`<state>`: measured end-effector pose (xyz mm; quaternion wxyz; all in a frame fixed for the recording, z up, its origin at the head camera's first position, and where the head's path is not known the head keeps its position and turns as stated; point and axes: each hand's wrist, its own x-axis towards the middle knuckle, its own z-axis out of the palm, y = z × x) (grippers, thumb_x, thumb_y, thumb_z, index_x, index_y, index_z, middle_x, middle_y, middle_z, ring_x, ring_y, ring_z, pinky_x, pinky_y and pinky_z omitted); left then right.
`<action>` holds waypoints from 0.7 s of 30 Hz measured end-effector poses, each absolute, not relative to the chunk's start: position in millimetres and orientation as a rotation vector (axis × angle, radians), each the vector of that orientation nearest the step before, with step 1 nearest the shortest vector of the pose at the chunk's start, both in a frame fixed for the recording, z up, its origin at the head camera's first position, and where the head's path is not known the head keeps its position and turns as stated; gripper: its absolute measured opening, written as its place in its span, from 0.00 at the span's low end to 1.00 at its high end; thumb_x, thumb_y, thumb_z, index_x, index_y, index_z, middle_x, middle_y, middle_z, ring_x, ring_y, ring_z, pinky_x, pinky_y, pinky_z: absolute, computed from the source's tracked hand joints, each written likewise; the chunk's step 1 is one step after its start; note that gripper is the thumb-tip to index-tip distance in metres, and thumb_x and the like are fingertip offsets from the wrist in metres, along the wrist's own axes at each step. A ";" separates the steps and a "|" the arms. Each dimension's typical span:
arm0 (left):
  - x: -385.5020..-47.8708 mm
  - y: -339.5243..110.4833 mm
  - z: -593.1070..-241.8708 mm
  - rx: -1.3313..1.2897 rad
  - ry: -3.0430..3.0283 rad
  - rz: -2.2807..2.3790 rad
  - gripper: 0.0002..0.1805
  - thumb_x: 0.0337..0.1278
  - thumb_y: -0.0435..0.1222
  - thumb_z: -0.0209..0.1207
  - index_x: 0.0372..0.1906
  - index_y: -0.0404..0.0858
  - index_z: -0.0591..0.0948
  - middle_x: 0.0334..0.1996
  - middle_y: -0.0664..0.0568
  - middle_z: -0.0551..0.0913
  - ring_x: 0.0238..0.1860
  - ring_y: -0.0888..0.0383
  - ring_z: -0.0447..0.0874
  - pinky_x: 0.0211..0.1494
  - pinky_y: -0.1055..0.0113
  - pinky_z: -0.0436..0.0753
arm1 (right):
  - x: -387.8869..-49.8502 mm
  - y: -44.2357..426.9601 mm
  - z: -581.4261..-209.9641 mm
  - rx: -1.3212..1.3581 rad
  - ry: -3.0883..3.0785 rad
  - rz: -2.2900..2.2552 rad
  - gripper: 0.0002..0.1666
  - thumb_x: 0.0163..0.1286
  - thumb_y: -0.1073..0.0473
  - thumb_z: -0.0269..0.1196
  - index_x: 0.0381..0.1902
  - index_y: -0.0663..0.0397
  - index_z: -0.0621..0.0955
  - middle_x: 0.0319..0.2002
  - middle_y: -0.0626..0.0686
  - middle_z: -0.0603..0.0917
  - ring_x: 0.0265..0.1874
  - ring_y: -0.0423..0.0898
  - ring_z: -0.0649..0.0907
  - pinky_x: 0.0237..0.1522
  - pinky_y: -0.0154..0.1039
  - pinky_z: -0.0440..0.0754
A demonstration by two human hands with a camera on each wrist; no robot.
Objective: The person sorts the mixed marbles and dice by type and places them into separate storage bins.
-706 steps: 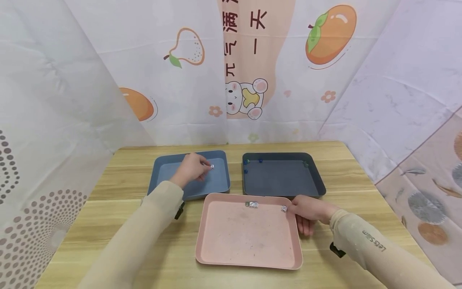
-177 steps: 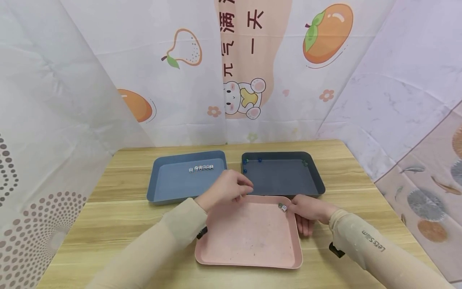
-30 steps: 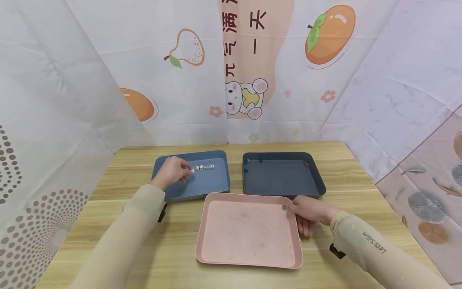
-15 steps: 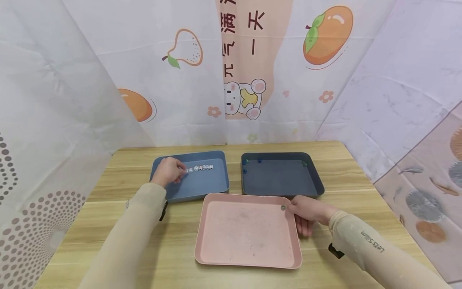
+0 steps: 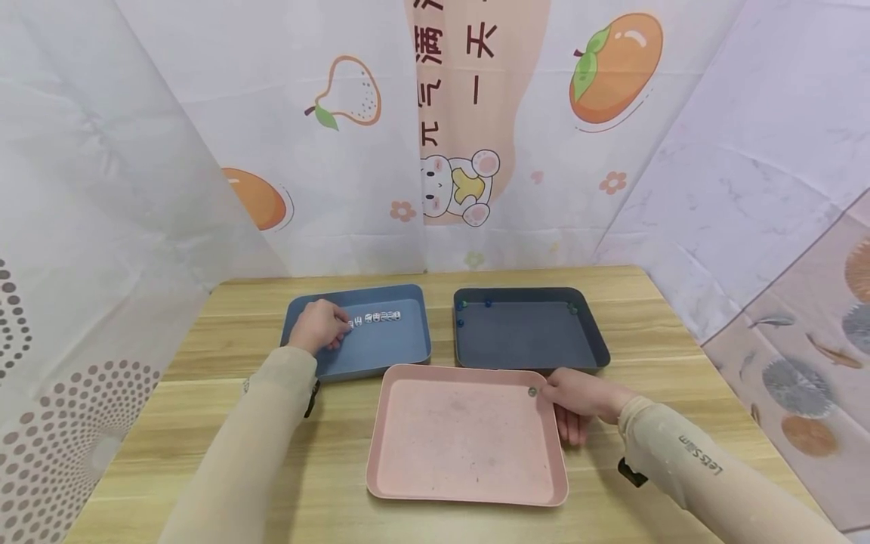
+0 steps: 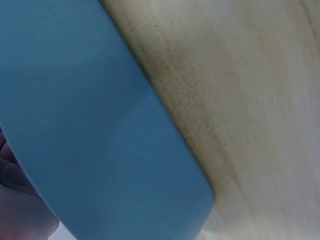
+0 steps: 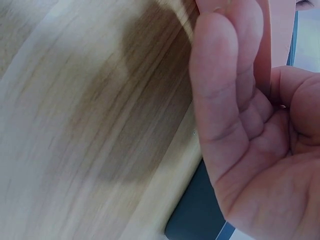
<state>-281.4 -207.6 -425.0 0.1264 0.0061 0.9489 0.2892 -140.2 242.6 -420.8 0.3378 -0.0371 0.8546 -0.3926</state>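
My left hand (image 5: 317, 326) reaches over the left wall of the blue tray (image 5: 381, 351), its fingertips pinching a white die (image 5: 350, 324) near the tray floor. To the right of that die stands a row of several white dice (image 5: 383, 317), with a small gap after the first one. In the left wrist view the tray's outer wall hides most of this hand. My right hand (image 5: 581, 400) grips the right rim of the pink tray (image 5: 469, 453) near its far corner, thumb inside and fingers outside. A green marble (image 5: 532, 391) lies inside by the thumb.
A dark slate tray (image 5: 530, 340) stands at the back right, holding several blue marbles (image 5: 488, 303) and green marbles (image 5: 572, 308) along its walls. All three trays sit close together on a wooden table (image 5: 204, 393). A printed curtain (image 5: 326, 174) hangs behind it.
White dice have gone from the pink tray into a row in the blue tray. My left hand has just shifted slightly left along that row. The right hand keeps its hold.
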 end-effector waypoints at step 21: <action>-231.8 -93.3 -386.5 0.478 2.573 1.152 0.14 0.68 0.36 0.65 0.54 0.39 0.88 0.30 0.41 0.88 0.23 0.47 0.87 0.27 0.64 0.85 | -139.1 242.1 -421.0 -0.103 2.248 -1.007 0.26 0.80 0.59 0.47 0.25 0.65 0.82 0.13 0.59 0.83 0.07 0.44 0.81 0.16 0.46 0.86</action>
